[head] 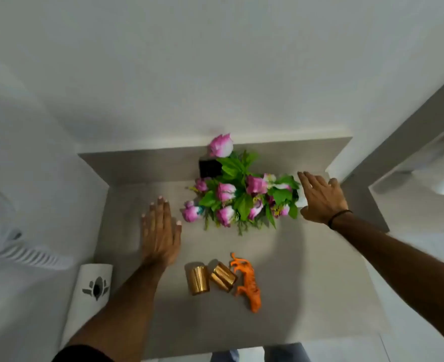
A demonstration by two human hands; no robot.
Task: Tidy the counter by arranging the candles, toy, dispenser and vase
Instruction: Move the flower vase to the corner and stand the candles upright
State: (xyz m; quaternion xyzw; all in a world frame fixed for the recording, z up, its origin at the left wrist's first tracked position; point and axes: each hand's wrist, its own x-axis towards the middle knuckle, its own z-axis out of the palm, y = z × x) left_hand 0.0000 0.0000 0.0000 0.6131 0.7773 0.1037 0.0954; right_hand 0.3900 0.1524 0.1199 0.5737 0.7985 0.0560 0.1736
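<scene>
Both hands empty, fingers spread: right hand (322, 198) nearing pink artificial-flower vase (238, 198), left hand (161, 231) flat over grey desk (307, 283); next likely grasping vase.

The flowers (238, 197) hide nearly all of the vase (301, 198); a black box (210, 167) behind them is partly covered.

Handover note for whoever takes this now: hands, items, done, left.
Left hand: open, empty, palm down over the counter, left of the flowers.
Right hand: open, empty, at the right edge of the flowers; vase itself hidden under them.
Two gold candles near the front edge, side by side; orange toy lying right of them.
White dispenser at the counter's front left.
Nothing visibly arranged yet; all four still to place.
</scene>
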